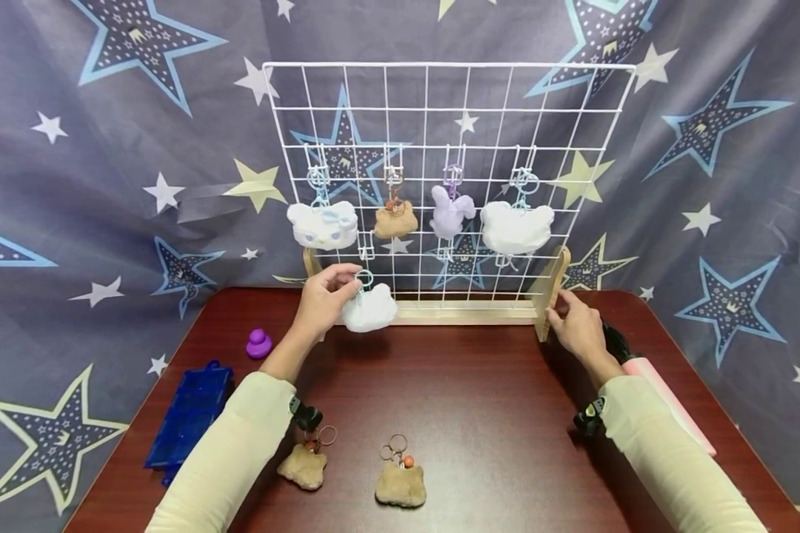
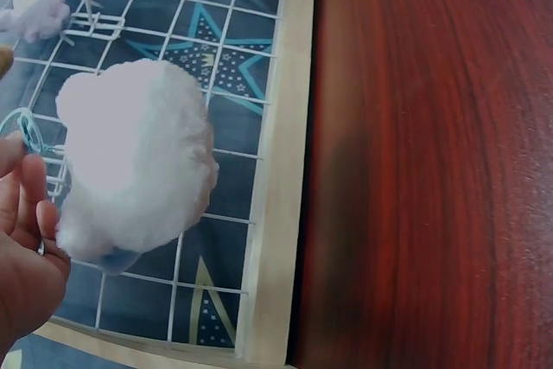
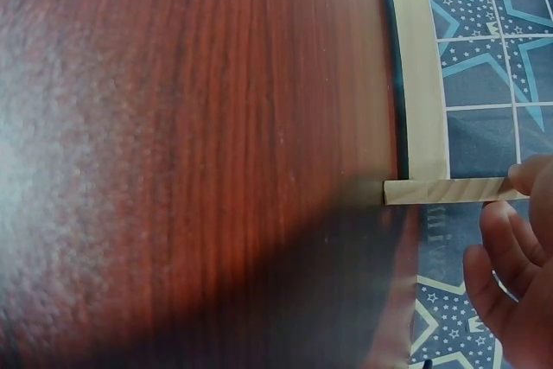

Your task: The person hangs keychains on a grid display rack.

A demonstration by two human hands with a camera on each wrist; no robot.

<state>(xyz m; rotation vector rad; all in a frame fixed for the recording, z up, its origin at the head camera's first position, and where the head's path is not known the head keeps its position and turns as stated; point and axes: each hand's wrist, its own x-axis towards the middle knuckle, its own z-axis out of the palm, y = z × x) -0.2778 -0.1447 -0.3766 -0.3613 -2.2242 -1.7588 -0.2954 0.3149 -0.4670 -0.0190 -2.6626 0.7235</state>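
My left hand (image 1: 330,296) pinches the light-blue ring of a white plush keychain (image 1: 370,308), which hangs in front of the lower left of a white wire grid rack (image 1: 427,109). In the left wrist view the plush (image 2: 138,162) shows its plain fluffy side, with a bit of blue at its lower edge. My right hand (image 1: 578,326) grips the rack's right wooden foot (image 1: 552,295) between thumb and fingers. On the grid hang a white plush with a blue bow (image 1: 323,226), a brown plush (image 1: 396,220), a lilac plush (image 1: 451,213) and another white plush (image 1: 516,226).
Two brown plush keychains (image 1: 401,485) lie at the table's front. On the left are a purple duck (image 1: 258,344) and a blue plastic tray (image 1: 190,414). A pink-and-black object (image 1: 670,403) lies beside my right forearm. Behind the table (image 1: 480,400) hangs a star-patterned cloth (image 1: 140,148).
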